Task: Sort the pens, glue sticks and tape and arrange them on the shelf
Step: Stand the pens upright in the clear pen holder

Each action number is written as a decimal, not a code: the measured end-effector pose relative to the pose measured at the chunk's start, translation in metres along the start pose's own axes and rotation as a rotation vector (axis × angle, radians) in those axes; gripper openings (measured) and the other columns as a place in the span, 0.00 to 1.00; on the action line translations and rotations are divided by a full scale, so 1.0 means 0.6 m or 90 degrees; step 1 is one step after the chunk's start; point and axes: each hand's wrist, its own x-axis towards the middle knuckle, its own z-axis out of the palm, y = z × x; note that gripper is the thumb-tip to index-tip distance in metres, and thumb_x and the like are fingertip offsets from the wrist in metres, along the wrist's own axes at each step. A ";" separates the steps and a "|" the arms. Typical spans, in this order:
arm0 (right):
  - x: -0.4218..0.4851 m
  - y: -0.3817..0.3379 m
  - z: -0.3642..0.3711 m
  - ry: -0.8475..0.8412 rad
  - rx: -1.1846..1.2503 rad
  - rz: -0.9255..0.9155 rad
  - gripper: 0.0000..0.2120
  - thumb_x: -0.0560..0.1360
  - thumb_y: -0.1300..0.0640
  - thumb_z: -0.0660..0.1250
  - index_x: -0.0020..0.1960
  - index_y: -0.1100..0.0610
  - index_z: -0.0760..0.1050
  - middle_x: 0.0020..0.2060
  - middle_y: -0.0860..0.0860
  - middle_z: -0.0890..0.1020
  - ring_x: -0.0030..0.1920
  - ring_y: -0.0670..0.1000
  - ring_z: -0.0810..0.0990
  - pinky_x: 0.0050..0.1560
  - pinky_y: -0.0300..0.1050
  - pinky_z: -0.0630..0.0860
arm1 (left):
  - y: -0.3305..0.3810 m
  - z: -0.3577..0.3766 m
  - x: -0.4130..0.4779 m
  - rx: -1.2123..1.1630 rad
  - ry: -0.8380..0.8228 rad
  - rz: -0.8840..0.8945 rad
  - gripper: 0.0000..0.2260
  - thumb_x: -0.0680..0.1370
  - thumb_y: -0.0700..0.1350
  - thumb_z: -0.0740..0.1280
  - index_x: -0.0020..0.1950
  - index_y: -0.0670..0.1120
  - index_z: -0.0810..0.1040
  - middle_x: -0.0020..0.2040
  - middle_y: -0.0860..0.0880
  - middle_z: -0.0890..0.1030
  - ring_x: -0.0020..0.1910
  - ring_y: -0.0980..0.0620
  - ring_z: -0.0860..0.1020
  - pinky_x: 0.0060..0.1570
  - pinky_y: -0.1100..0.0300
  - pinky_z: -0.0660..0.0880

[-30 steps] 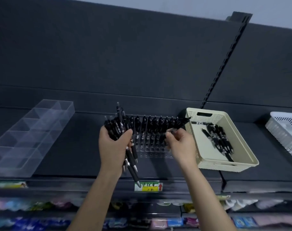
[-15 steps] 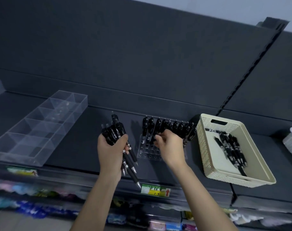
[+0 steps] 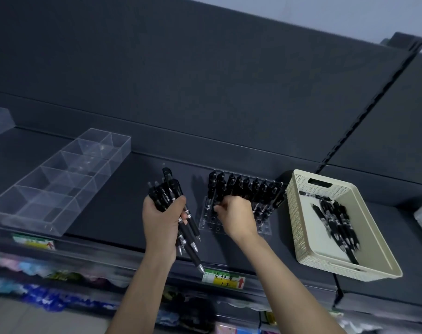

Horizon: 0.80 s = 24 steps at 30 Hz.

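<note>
From the head camera: the left hand (image 3: 160,219) is wrapped tight round a bundle of black pens (image 3: 175,208), tips poking out below the fist; light, stiff, smooth-barrelled, they would likely slip unless taken mid-barrel; the right hand (image 3: 236,216) pinches one pen at the clear pen rack (image 3: 239,203), its filled rows just beyond the fingers; more pens lie in the cream basket (image 3: 299,222), well right of that grip.

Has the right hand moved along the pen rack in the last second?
Yes. The right hand went from the pen rack's end nearest the cream basket to its far, left end.
</note>
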 end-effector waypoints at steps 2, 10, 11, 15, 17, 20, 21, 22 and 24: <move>0.003 -0.001 -0.002 -0.010 -0.003 0.003 0.10 0.77 0.58 0.66 0.43 0.66 0.77 0.34 0.55 0.78 0.33 0.52 0.76 0.34 0.41 0.72 | -0.002 0.000 0.000 0.003 0.000 -0.001 0.09 0.74 0.36 0.70 0.49 0.43 0.71 0.32 0.48 0.74 0.27 0.54 0.73 0.27 0.61 0.73; -0.059 -0.024 -0.031 -0.104 0.352 0.037 0.03 0.74 0.62 0.69 0.42 0.60 0.80 0.32 0.50 0.80 0.31 0.44 0.77 0.32 0.39 0.76 | -0.003 0.007 -0.013 0.041 -0.043 -0.005 0.10 0.73 0.37 0.72 0.49 0.43 0.73 0.34 0.49 0.77 0.28 0.54 0.74 0.29 0.60 0.73; -0.066 -0.031 -0.034 -0.125 0.400 0.018 0.02 0.74 0.63 0.69 0.43 0.60 0.81 0.32 0.50 0.80 0.31 0.43 0.76 0.30 0.36 0.74 | -0.004 0.009 -0.016 0.053 -0.057 -0.006 0.10 0.72 0.37 0.72 0.49 0.43 0.73 0.34 0.49 0.77 0.28 0.55 0.74 0.29 0.60 0.73; -0.071 -0.039 -0.039 -0.154 0.431 -0.052 0.03 0.74 0.67 0.68 0.42 0.62 0.79 0.32 0.50 0.81 0.29 0.39 0.74 0.31 0.31 0.69 | -0.008 0.017 -0.027 0.089 -0.106 0.012 0.09 0.72 0.37 0.71 0.49 0.41 0.74 0.34 0.48 0.78 0.29 0.54 0.75 0.30 0.61 0.73; -0.068 -0.029 -0.036 -0.121 0.360 -0.045 0.06 0.73 0.65 0.68 0.39 0.57 0.78 0.32 0.47 0.79 0.30 0.40 0.73 0.34 0.33 0.70 | -0.009 0.018 -0.027 0.089 -0.094 0.010 0.10 0.73 0.39 0.72 0.49 0.42 0.74 0.34 0.48 0.78 0.29 0.54 0.75 0.30 0.61 0.73; -0.061 -0.010 -0.039 0.020 0.254 -0.024 0.07 0.73 0.64 0.67 0.38 0.55 0.74 0.32 0.45 0.78 0.31 0.42 0.74 0.34 0.31 0.69 | -0.013 0.012 -0.022 0.050 -0.050 -0.034 0.10 0.74 0.42 0.72 0.51 0.43 0.73 0.38 0.47 0.78 0.30 0.53 0.75 0.31 0.61 0.74; -0.058 -0.006 -0.043 0.077 0.228 -0.016 0.07 0.74 0.63 0.67 0.38 0.56 0.73 0.32 0.46 0.78 0.32 0.42 0.74 0.32 0.29 0.68 | -0.014 0.009 -0.020 0.025 -0.040 -0.056 0.10 0.75 0.43 0.71 0.52 0.43 0.73 0.40 0.47 0.79 0.30 0.53 0.74 0.31 0.61 0.74; -0.055 -0.002 -0.048 0.127 0.201 -0.005 0.07 0.74 0.62 0.67 0.39 0.56 0.72 0.32 0.47 0.78 0.32 0.43 0.74 0.31 0.29 0.67 | -0.016 0.005 -0.018 0.000 -0.032 -0.078 0.09 0.76 0.43 0.69 0.53 0.43 0.73 0.42 0.47 0.79 0.30 0.53 0.74 0.31 0.62 0.74; -0.048 0.004 -0.055 0.189 0.158 0.024 0.05 0.75 0.59 0.67 0.42 0.59 0.73 0.34 0.49 0.78 0.34 0.47 0.75 0.31 0.34 0.66 | -0.019 0.000 -0.015 -0.054 -0.019 -0.123 0.08 0.78 0.42 0.67 0.54 0.43 0.72 0.42 0.47 0.79 0.30 0.53 0.73 0.29 0.63 0.73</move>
